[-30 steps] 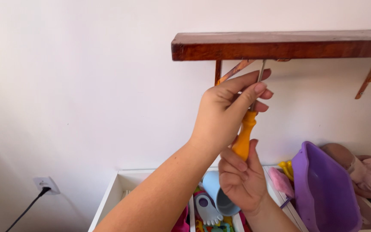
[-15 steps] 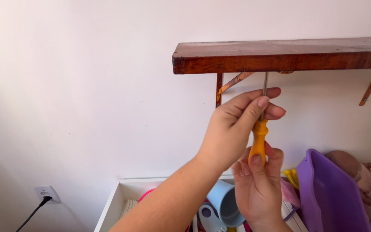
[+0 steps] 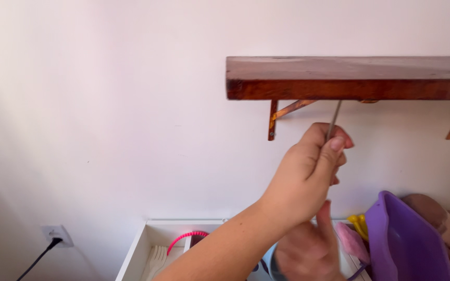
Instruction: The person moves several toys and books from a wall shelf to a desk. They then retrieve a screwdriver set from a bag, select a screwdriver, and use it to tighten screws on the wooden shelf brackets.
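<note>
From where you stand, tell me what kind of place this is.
Probably a room in a home, perhaps a child's room or storage corner: a dark wooden wall shelf on brackets, a white compartmented bin of colourful plastic items, and a plugged-in wall socket.

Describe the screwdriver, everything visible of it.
Of the screwdriver only a thin grey metal shaft shows, nearly upright and leaning slightly right, its tip reaching up to the underside of the dark wooden shelf near a rusty bracket. The left hand pinches the shaft's lower part between its fingers. The handle is hidden behind that hand; the right hand sits blurred below it.
</note>
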